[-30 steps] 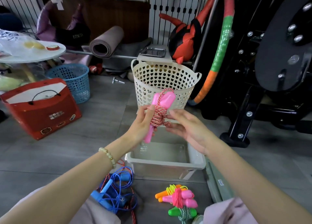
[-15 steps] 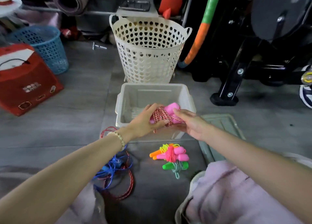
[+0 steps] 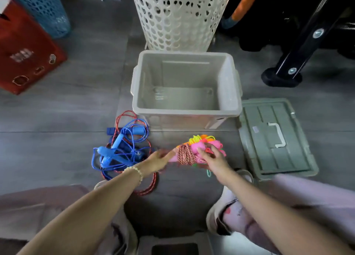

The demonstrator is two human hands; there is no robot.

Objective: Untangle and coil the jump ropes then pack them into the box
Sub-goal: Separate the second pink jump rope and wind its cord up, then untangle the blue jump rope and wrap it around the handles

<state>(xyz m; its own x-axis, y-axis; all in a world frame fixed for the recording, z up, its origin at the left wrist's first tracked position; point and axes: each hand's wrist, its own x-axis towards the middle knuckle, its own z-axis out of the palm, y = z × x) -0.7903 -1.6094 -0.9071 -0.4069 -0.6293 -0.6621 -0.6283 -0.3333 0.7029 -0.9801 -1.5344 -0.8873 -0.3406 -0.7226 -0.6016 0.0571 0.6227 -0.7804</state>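
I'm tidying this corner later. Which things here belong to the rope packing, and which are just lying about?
Belongs to the job:
- coiled pink rope, held by both hands
- bright coiled ropes beneath it
- tangled blue and red ropes
- grey box, nothing in it
- box lid

Lying about:
- cream basket
- blue basket
- red bag
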